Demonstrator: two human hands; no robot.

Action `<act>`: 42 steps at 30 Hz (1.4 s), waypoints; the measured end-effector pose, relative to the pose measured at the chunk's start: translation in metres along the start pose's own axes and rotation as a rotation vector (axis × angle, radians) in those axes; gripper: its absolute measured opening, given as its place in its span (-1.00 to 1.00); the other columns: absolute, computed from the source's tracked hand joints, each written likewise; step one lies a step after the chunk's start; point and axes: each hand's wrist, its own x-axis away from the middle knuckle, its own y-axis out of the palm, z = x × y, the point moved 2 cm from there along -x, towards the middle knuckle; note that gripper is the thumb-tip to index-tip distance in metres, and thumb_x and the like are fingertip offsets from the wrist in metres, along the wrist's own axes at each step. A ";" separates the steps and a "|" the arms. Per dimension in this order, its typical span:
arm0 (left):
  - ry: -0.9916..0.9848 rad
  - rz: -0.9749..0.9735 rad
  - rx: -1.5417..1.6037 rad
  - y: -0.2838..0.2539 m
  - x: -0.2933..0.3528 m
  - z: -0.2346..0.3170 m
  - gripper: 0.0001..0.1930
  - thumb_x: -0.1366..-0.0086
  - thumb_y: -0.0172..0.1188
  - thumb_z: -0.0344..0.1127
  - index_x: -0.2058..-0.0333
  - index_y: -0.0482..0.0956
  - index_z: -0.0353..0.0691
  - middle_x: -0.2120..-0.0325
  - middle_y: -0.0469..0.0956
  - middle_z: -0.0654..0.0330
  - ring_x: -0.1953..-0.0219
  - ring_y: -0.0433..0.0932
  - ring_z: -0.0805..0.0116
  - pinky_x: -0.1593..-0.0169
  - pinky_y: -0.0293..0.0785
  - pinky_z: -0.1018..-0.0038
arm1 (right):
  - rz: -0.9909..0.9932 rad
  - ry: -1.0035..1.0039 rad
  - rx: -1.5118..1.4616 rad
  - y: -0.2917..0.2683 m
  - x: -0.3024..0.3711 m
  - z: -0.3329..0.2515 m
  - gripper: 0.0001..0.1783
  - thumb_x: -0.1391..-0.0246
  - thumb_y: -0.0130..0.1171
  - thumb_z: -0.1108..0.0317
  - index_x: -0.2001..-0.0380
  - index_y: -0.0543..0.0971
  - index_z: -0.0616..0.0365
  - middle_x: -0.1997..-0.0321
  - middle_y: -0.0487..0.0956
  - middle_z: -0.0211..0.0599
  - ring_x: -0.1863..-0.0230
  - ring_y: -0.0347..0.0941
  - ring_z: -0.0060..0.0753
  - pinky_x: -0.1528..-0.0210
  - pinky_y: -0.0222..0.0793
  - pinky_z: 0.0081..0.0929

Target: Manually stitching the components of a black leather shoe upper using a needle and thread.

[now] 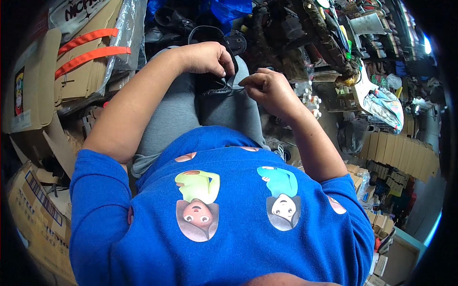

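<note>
A black leather item (214, 86), which looks like a shoe or boot with an open edge, rests across my grey-trousered thighs. My left hand (212, 56) curls over its top, with thumb and fingers closed on that edge. Just to the right, my right hand (269, 88) hovers over my knee, apart from my left. Its thumb and index finger press together toward the leather; whatever they hold is too small to make out. The underside and far part of the black item are partly hidden by my left hand.
Black shoes (169, 21) lie beyond my knees, near a blue plastic bag (231, 10). Flat cardboard (81, 81) with orange straps (90, 57) stands at the left. Small white bottles (312, 102), a patterned cloth (386, 107) and a row of cardboard boxes (400, 155) crowd the right.
</note>
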 end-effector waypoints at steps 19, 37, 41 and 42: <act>0.050 0.011 -0.050 0.003 -0.006 -0.006 -0.74 -0.03 0.29 -0.41 0.23 0.67 -0.14 0.32 0.44 0.19 0.20 0.45 0.29 0.05 0.38 0.45 | -0.041 -0.052 -0.166 0.010 -0.015 0.014 -0.74 0.17 0.21 0.46 0.31 0.67 0.04 0.39 0.54 -0.21 0.31 0.52 -0.24 0.21 0.44 -0.37; 0.123 0.021 -0.156 -0.001 -0.007 -0.006 -0.66 0.07 0.36 -0.39 0.22 0.69 -0.06 0.32 0.38 0.23 0.21 0.42 0.29 0.09 0.37 0.47 | -0.069 0.054 -0.663 0.029 -0.011 0.046 -0.82 0.01 0.27 0.42 0.27 0.67 0.09 0.45 0.52 -0.44 0.41 0.42 -0.62 0.25 0.37 -0.63; 0.132 0.055 -0.145 0.000 -0.006 -0.003 -0.66 0.07 0.37 -0.39 0.22 0.69 -0.06 0.32 0.39 0.23 0.22 0.43 0.30 0.10 0.38 0.46 | 0.011 0.016 -0.316 0.014 -0.002 0.037 -0.77 0.10 0.29 0.47 0.28 0.67 0.09 0.45 0.49 -0.38 0.38 0.43 -0.56 0.31 0.37 -0.54; 0.126 0.054 -0.174 0.000 -0.007 -0.003 -0.67 0.07 0.37 -0.39 0.23 0.69 -0.07 0.32 0.39 0.23 0.22 0.43 0.31 0.10 0.38 0.46 | 0.012 0.019 -0.302 0.012 -0.003 0.034 -0.78 0.10 0.29 0.47 0.29 0.67 0.09 0.45 0.49 -0.36 0.37 0.43 -0.53 0.31 0.38 -0.53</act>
